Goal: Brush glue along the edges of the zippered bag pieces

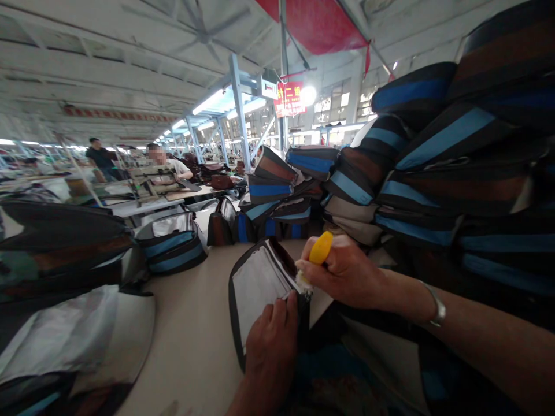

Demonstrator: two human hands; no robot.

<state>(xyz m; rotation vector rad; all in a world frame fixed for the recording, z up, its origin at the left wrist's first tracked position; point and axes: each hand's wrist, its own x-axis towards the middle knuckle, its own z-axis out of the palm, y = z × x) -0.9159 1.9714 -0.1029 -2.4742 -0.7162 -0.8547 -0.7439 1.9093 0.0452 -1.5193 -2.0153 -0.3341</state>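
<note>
A small bag piece (260, 283) with a dark rim and pale lining lies on the work table in front of me. My left hand (275, 335) is closed on its lower right part, fingers bent over the lining near the edge; the thumb is hidden. At the bag's right edge, my right hand (347, 271) is wrapped around a yellow-handled tool (321, 248). Whitish, frayed material (303, 281) shows under the right fingers, against the bag's edge. Whether it belongs to the tool I cannot tell.
Dark bags with blue stripes (446, 138) are piled high on the right. More bags (269, 190) stand at the table's back. On the left lie a striped bag (173, 248) and a pale-lined piece (87, 329). Farther off, a person sits at a sewing machine (156, 179).
</note>
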